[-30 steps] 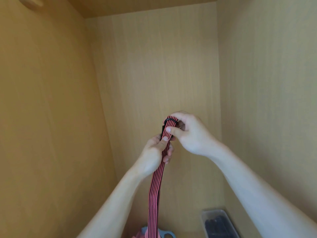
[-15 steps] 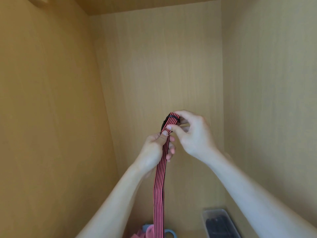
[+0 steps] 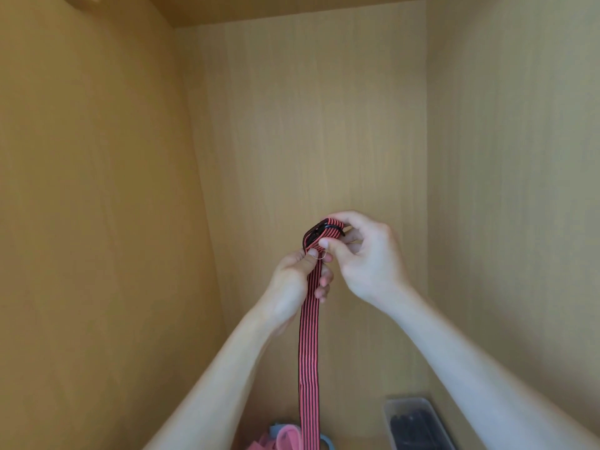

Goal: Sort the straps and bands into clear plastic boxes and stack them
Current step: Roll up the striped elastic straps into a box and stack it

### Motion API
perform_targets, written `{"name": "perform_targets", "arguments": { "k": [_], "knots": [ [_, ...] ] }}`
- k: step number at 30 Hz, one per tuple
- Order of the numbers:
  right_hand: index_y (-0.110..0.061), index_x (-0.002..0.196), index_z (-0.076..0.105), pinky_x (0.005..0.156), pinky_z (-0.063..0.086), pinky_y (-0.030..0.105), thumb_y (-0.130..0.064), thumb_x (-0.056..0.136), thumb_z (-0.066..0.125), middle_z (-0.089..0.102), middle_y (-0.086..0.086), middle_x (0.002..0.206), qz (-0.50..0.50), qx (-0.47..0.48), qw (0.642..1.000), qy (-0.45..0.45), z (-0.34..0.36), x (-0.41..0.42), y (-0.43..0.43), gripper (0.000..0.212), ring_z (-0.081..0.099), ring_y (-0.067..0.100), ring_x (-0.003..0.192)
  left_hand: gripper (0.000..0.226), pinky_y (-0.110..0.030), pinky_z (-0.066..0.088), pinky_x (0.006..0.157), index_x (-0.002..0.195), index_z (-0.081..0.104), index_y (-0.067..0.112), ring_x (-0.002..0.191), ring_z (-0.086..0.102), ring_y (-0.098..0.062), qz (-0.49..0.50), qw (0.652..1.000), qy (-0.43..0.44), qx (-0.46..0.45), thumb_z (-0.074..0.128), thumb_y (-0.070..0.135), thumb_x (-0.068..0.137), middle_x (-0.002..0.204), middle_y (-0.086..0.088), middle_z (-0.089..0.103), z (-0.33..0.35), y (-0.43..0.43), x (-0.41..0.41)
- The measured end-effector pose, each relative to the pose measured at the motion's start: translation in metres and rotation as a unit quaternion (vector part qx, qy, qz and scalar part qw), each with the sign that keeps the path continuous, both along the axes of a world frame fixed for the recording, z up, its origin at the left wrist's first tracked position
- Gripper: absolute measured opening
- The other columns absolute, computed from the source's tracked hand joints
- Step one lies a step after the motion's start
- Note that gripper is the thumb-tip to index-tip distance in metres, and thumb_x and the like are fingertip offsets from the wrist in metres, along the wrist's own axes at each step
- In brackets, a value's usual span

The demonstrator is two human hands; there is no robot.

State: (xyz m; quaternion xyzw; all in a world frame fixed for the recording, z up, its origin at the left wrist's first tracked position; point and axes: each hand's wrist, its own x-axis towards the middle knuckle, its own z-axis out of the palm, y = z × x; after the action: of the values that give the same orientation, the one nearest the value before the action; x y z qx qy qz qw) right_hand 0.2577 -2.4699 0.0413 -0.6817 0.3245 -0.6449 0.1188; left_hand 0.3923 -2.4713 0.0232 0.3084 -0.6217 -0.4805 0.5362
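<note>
A long pink strap with black stripes (image 3: pixel 309 352) hangs straight down in front of the wooden back panel. Its top end is folded over a black buckle (image 3: pixel 316 233). My right hand (image 3: pixel 367 258) pinches that folded end between thumb and fingers. Just below, my left hand (image 3: pixel 293 284) grips the strap, thumb pressed on its front. A clear plastic box (image 3: pixel 415 423) holding dark straps sits at the bottom right. Pink and blue bands (image 3: pixel 285 441) lie in a pile at the bottom, under the hanging strap.
I am looking into a wooden cupboard with a left wall (image 3: pixel 97 222), a right wall (image 3: pixel 519 190) and a ceiling panel (image 3: pixel 292 8). The cupboard floor is mostly out of view below the frame.
Both hands have shifted slightly right and kept their hold near the buckle end. The view has tilted, showing more of the band pile and box at the bottom.
</note>
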Motion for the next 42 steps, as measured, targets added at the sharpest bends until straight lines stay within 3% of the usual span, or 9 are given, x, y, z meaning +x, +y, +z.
{"name": "perform_targets", "arguments": {
  "k": [4,9,14,21,26,33,40,41,42],
  "knots": [
    [-0.020,0.100,0.070,0.057,0.055,0.018,-0.003,0.088,0.070,0.068,-0.011,0.086,-0.022,-0.076,0.996,0.032,-0.006,0.002,0.001,0.021,0.069,0.006,0.062,0.026,-0.030,0.037,0.055,0.098,0.051,0.006,0.050,0.039,-0.017,-0.039,0.997,0.045,0.051,0.028,0.015,0.106,0.063,-0.005,0.045,0.004,0.002,0.000],
    [-0.002,0.108,0.070,0.092,0.053,0.032,0.010,0.083,0.066,0.070,0.007,0.109,-0.106,-0.250,0.949,0.159,-0.019,0.010,-0.001,0.028,0.067,0.024,0.102,0.052,-0.044,0.042,0.095,0.129,0.049,0.001,0.103,0.057,-0.031,-0.166,0.967,0.165,0.098,0.025,0.029,0.093,0.113,-0.021,0.057,0.011,0.007,0.010],
    [-0.003,0.104,0.070,0.094,0.051,0.043,0.017,0.067,0.060,0.069,0.007,0.115,-0.119,-0.267,0.935,0.202,-0.021,0.012,-0.008,0.044,0.064,0.030,0.107,0.087,-0.051,0.031,0.119,0.145,0.041,-0.006,0.135,0.049,-0.038,-0.223,0.937,0.240,0.120,0.024,0.065,0.098,0.142,-0.027,0.052,0.013,0.005,0.016],
    [-0.016,0.108,0.066,0.106,0.035,0.041,-0.021,0.078,0.063,0.062,-0.007,0.129,-0.076,-0.219,0.938,0.259,-0.022,0.005,-0.005,0.031,0.049,0.021,0.126,0.097,-0.049,0.050,0.097,0.144,0.042,-0.004,0.129,0.055,-0.038,-0.165,0.944,0.262,0.114,0.022,0.076,0.094,0.141,-0.027,0.054,0.018,-0.001,0.021],
    [-0.012,0.086,0.068,0.112,0.030,0.043,-0.008,0.082,0.073,0.059,-0.001,0.134,-0.061,-0.157,0.963,0.212,-0.016,0.006,-0.002,0.007,0.043,0.024,0.134,0.099,-0.056,0.025,0.118,0.138,0.049,-0.001,0.129,0.047,-0.032,-0.124,0.962,0.212,0.122,0.020,0.081,0.091,0.140,-0.017,0.050,0.010,-0.003,0.018],
    [-0.025,0.149,0.037,0.124,0.018,0.038,-0.022,0.081,0.080,0.022,-0.008,0.161,-0.038,0.023,0.968,0.249,-0.006,-0.003,0.000,0.080,0.013,0.011,0.151,0.101,-0.042,0.039,0.076,0.133,0.050,0.002,0.075,0.049,-0.024,-0.072,0.988,0.111,0.084,0.014,0.085,0.087,0.087,-0.012,0.054,0.009,-0.002,0.016],
    [-0.031,0.116,0.057,0.114,0.030,0.041,-0.026,0.076,0.083,0.052,-0.009,0.127,-0.040,0.034,0.966,0.252,-0.004,-0.005,0.000,0.048,0.037,0.016,0.131,0.092,-0.042,0.042,0.087,0.139,0.050,0.005,0.080,0.045,-0.019,-0.077,0.989,0.096,0.082,0.015,0.077,0.093,0.098,-0.007,0.040,0.006,-0.004,0.014],
    [-0.035,0.113,0.055,0.112,0.033,0.041,-0.026,0.076,0.082,0.053,-0.010,0.122,-0.036,0.044,0.968,0.244,-0.004,-0.005,0.000,0.047,0.040,0.016,0.128,0.090,-0.045,0.044,0.095,0.140,0.049,0.004,0.099,0.063,-0.022,-0.078,0.989,0.093,0.082,0.016,0.075,0.095,0.110,-0.018,0.062,0.006,-0.004,0.013],
    [-0.037,0.110,0.053,0.108,0.038,0.042,-0.024,0.076,0.082,0.054,-0.011,0.118,-0.028,0.050,0.970,0.235,-0.005,-0.004,0.000,0.046,0.043,0.016,0.124,0.089,-0.046,0.044,0.101,0.141,0.049,0.002,0.126,0.033,-0.025,-0.078,0.989,0.089,0.085,0.016,0.072,0.097,0.138,-0.012,0.035,0.006,-0.005,0.013]
  ]
}}
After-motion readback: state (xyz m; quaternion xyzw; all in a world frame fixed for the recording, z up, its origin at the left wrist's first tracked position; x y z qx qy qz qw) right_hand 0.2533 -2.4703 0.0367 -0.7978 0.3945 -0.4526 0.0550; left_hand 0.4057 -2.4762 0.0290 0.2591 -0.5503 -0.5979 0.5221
